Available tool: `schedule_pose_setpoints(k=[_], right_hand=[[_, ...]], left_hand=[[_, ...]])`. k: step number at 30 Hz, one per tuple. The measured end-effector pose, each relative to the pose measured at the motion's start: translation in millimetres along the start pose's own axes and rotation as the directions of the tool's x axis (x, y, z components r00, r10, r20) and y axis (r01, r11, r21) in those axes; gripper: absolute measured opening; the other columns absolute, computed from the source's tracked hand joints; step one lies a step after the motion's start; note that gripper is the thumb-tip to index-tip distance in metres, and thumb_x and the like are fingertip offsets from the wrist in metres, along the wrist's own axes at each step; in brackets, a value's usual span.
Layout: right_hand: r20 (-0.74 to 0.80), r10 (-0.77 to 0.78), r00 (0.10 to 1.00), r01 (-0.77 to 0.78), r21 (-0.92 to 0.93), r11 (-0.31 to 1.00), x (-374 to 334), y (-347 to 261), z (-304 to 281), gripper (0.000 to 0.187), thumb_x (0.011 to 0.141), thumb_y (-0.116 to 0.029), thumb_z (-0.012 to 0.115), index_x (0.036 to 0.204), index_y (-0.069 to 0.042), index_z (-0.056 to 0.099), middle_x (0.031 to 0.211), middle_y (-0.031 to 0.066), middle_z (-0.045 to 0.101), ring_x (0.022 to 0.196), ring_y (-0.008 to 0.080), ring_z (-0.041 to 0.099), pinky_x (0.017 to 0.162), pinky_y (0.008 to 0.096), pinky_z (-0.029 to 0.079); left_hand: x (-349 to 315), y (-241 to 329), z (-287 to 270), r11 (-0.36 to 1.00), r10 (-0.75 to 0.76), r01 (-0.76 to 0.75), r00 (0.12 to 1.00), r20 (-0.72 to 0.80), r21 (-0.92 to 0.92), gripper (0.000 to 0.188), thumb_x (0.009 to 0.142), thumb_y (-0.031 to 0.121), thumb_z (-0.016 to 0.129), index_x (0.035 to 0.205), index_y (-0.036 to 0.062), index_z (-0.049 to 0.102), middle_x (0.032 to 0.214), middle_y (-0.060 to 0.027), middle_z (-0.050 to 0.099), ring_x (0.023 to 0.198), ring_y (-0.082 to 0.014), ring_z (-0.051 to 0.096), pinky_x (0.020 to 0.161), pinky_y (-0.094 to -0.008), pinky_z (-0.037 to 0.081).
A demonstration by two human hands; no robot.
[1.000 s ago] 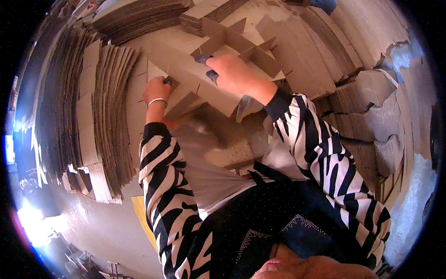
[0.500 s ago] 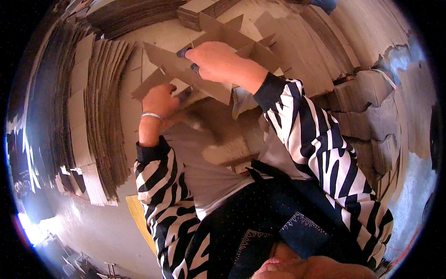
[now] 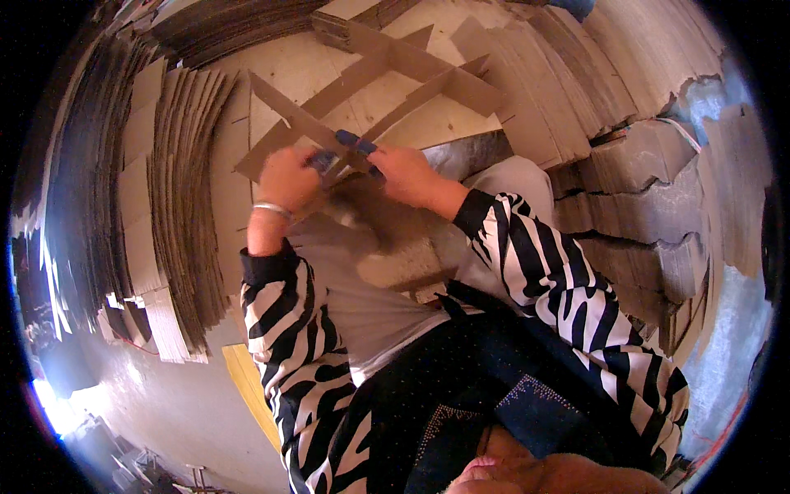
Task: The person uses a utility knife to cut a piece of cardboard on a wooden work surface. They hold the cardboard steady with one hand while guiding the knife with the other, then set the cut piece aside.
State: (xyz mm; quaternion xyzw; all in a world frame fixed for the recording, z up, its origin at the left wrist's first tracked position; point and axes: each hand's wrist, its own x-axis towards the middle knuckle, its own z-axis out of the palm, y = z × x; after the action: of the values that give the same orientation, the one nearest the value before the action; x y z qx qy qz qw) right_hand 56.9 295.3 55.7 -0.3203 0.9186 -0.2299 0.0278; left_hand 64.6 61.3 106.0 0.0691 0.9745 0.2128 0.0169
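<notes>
A brown cardboard divider grid (image 3: 473,89) of crossed, upright strips stands in front of me on a pale wooden surface (image 3: 436,119). At its near left corner, my left hand (image 3: 290,179) is closed on one cardboard strip (image 3: 262,155). My right hand (image 3: 407,174) pinches the near end of another strip (image 3: 284,109), close to where the two cross. Dark covers wrap some fingertips of both hands. The hands are almost touching, and the fingers partly hide the strips' crossing.
Tall stacks of cardboard strips (image 3: 177,189) line the left side. More flat cardboard (image 3: 568,74) lies at the far right, with bundled cardboard (image 3: 634,206) nearer me. A small cardboard stack (image 3: 333,31) sits at the back. A yellow edge (image 3: 247,387) shows by my left arm.
My right hand has come down toward me and slightly right, beside the left hand. The near strip's right part has dropped lower, uncovering the grid's cells. My left hand has barely moved.
</notes>
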Motion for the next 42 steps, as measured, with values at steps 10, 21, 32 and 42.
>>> schedule_pose_setpoints(k=[10, 21, 32, 42], right_hand=[[0.017, -0.128, 0.992, 0.128, -0.003, 0.992, -2.8, -15.9, -6.6, 0.038, 0.073, -0.003, 0.059, 0.110, -0.006, 0.055, 0.097, 0.0151, 0.061, 0.088, 0.0364, 0.061, 0.072, 0.0473, 0.051], [-0.120, 0.110, 0.987, -0.091, 0.151, 0.984, -16.5, 22.9, -72.0, 0.041, 0.075, -0.017, 0.067, 0.111, -0.002, 0.054, 0.092, 0.0203, 0.062, 0.090, 0.0393, 0.060, 0.076, 0.0474, 0.048], [-0.586, 0.250, 0.771, -0.484, -0.283, 0.828, -137.6, 190.7, -152.9, 0.032, 0.077, -0.007, 0.064, 0.108, -0.003, 0.057, 0.122, 0.0205, 0.056, 0.109, 0.0405, 0.053, 0.087, 0.0430, 0.045], [-0.329, 0.203, 0.922, -0.026, 0.472, 0.881, -7.4, 91.1, -109.3, 0.023, 0.078, -0.010, 0.061, 0.099, 0.000, 0.056, 0.091, 0.0269, 0.061, 0.090, 0.0442, 0.058, 0.074, 0.0459, 0.046]], left_hand=[[36.2, -49.2, 5.4, 0.818, -0.346, 0.354, 0.932, -0.103, 0.453, 0.026, 0.084, 0.020, 0.054, 0.107, 0.0135, 0.064, 0.100, -0.0126, 0.069, 0.096, -0.0335, 0.065, 0.076, -0.0479, 0.052], [22.0, -44.8, 6.7, 0.935, -0.196, 0.291, 0.900, -0.390, 0.202, 0.040, 0.080, 0.016, 0.058, 0.120, 0.0145, 0.054, 0.114, -0.0147, 0.063, 0.100, -0.0344, 0.062, 0.082, -0.0511, 0.047], [73.8, -3.1, 29.8, 0.928, -0.203, 0.235, 0.970, -0.136, 0.289, 0.050, 0.079, 0.018, 0.057, 0.128, 0.0134, 0.051, 0.107, -0.0143, 0.066, 0.096, -0.0349, 0.064, 0.078, -0.0490, 0.051], [75.0, -1.0, 34.2, 0.931, -0.217, 0.256, 0.962, -0.168, 0.260, 0.041, 0.077, 0.013, 0.054, 0.118, 0.0096, 0.056, 0.098, -0.0185, 0.067, 0.091, -0.0380, 0.064, 0.076, -0.0497, 0.050]])
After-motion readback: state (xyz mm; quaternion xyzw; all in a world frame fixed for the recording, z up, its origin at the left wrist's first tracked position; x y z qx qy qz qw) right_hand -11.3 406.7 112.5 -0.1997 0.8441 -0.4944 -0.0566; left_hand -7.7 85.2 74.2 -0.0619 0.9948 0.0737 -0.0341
